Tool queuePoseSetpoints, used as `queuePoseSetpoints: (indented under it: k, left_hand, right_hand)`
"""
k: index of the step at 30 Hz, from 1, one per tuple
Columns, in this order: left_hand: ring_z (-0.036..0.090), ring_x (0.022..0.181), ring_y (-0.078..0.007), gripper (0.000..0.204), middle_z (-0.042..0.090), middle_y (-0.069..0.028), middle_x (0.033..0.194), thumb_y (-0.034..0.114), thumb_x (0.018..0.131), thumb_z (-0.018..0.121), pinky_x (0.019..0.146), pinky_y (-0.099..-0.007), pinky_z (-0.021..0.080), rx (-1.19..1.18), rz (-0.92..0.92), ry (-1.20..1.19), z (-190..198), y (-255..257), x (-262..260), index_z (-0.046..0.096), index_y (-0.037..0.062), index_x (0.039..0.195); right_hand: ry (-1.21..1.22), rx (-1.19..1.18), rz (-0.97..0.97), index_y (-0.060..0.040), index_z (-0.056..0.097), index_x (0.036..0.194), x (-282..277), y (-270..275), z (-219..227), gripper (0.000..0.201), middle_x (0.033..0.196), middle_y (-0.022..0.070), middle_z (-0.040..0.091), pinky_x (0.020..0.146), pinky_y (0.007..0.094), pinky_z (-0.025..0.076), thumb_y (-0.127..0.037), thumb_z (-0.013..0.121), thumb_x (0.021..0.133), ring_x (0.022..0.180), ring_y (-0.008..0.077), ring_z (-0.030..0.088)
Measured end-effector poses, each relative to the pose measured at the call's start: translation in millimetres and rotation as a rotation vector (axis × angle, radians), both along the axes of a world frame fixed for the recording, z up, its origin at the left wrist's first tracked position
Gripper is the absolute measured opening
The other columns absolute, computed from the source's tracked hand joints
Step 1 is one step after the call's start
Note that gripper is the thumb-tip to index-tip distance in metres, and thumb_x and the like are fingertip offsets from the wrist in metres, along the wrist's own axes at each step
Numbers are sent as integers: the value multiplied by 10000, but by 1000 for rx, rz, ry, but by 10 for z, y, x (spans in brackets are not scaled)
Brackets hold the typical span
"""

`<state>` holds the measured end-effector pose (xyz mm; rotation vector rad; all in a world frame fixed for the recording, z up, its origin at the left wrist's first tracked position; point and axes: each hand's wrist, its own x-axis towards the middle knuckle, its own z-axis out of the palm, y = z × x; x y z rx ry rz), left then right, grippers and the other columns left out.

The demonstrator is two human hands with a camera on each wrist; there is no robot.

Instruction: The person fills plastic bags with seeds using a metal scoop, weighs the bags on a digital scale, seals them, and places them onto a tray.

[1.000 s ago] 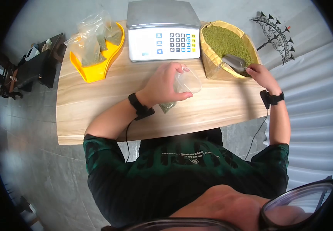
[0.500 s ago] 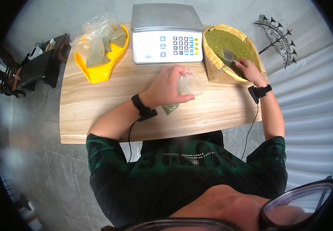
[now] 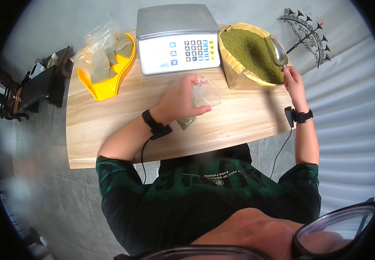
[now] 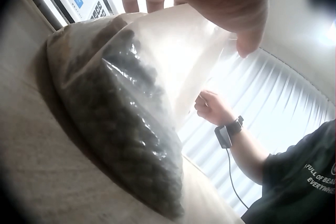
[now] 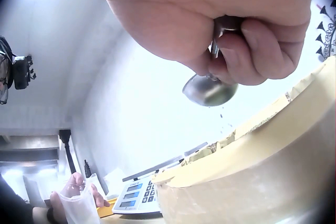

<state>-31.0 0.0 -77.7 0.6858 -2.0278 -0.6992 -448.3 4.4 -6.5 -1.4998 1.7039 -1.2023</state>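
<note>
Pale curtain [image 3: 347, 130] beside a wooden table [image 3: 235, 128], where bag and scoop are both in hand.
The left grip [image 3: 178, 97] grasps the clear bag [image 3: 207, 93] at its spread mouth, its granule-filled [image 4: 131, 124] base on the table; the right grip [image 3: 295, 86] is clenched round the handle of the metal scoop [image 3: 278, 53], above the right rim of a sack [image 3: 235, 71] of green granules. Left of the sack stands a scale [image 3: 178, 50], then a yellow tray [image 3: 98, 93] bearing more bags [image 3: 103, 69].

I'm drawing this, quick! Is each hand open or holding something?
Left hand: holding a clear plastic bag.
Right hand: gripping a metal scoop by its handle.
</note>
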Motion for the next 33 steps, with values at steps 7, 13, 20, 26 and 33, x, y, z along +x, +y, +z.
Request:
queuePoseSetpoints:
  k: [7,13,20,26,33]
  left_hand:
    - [564,1036,-335,675,623,-125,1192,327,668,863,939,-424,432,-22,0,-8,35,6,6,426,65,1110]
    - [561,1041,-333,665,624,-124,1194,315,675,862,944,-422,431,-21,-18,18,22,-10,-7,421,70,1107]
    - [569,1073,-308,674,578,-186,1198,241,665,871,961,-392,445,-9,-12,-43,51,8,15,407,49,1114]
    - [555,1009,-341,657,612,-145,1158,351,672,858,910,-431,442,-36,6,3,-19,-19,-3,455,65,1104]
    - [552,1013,-341,644,605,-145,1143,372,675,849,927,-434,435,-52,9,10,0,-13,-11,474,61,1096]
  right_hand:
    - [25,22,-71,-52,589,975,-109,189,-130,169,675,-83,435,490,203,296,-200,519,1017,557,19,371]
    - [-81,20,-10,-50,582,1010,26,351,-90,150,683,-90,422,484,200,284,-186,520,1016,549,18,353]
    - [-195,131,343,-36,568,1082,573,686,111,149,765,-65,457,579,188,337,-162,535,1007,649,27,394]
    - [268,157,543,9,589,1084,1023,798,401,200,858,50,601,727,291,463,-163,563,984,777,159,561]
    - [722,3,731,-3,622,1052,1274,653,770,228,900,206,650,728,429,494,-196,599,932,852,396,622]
